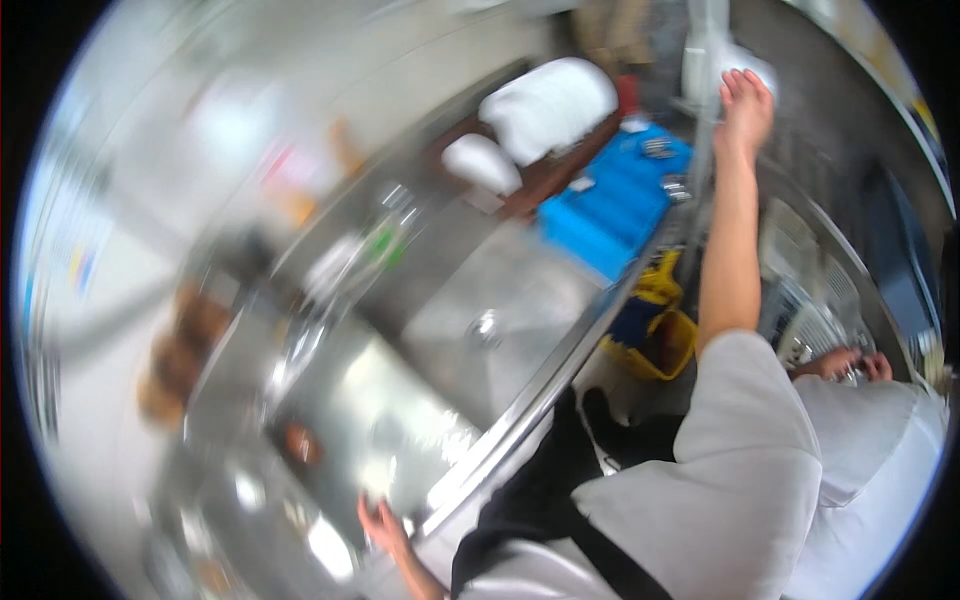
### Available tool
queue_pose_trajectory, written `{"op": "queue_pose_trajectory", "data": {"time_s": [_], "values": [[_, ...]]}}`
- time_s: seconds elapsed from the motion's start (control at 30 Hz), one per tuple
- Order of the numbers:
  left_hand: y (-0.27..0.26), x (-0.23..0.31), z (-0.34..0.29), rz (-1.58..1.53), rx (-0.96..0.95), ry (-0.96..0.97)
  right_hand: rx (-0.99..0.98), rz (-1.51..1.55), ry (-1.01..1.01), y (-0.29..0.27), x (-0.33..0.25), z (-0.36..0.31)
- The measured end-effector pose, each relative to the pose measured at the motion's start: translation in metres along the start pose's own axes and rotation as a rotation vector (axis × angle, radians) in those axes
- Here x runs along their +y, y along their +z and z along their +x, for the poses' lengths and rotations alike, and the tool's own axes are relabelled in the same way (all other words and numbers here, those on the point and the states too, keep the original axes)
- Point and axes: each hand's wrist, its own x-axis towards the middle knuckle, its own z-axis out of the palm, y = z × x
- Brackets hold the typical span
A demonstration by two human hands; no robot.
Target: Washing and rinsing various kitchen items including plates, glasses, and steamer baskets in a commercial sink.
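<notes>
My left hand (383, 527) is low in the view, by the front rim of a metal sink basin (375, 390). Its fingers are apart and I see nothing in them. A blurred reddish-brown round thing (303, 443) lies at the basin's left side. My right arm stretches far forward. The right hand (746, 112) is beside an upright metal post (706, 110), with fingers extended in front of a white object (765, 68). Whether the fingertips touch that object I cannot tell.
A blue tray (605, 215) with small metal items lies near white folded cloths (550, 105). A yellow container (665, 345) stands below the counter edge. At right, a co-worker's hands (853, 365) hold something shiny, near pale plastic baskets (800, 245). Much of the left is blurred.
</notes>
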Motion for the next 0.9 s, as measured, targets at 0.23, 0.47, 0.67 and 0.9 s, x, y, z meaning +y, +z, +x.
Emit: {"op": "queue_pose_trajectory", "data": {"time_s": [0.23,0.47,0.67,0.9], "values": [[-0.154,-0.009,-0.068,-0.371,0.202,-0.037,-2.027,-0.356,0.777,0.021,-0.067,-0.655],[-0.307,-0.076,-0.118,-0.350,0.725,-0.229,-0.660,-0.764,1.867,-0.010,0.087,-0.832],[-0.359,-0.125,-0.009,-0.277,0.382,-0.219,-1.509,-0.100,1.453,0.179,-0.047,-0.828],[-0.309,-0.221,0.168,0.009,-0.555,-0.569,-0.936,-0.986,0.929,0.016,0.154,-0.789]]}}
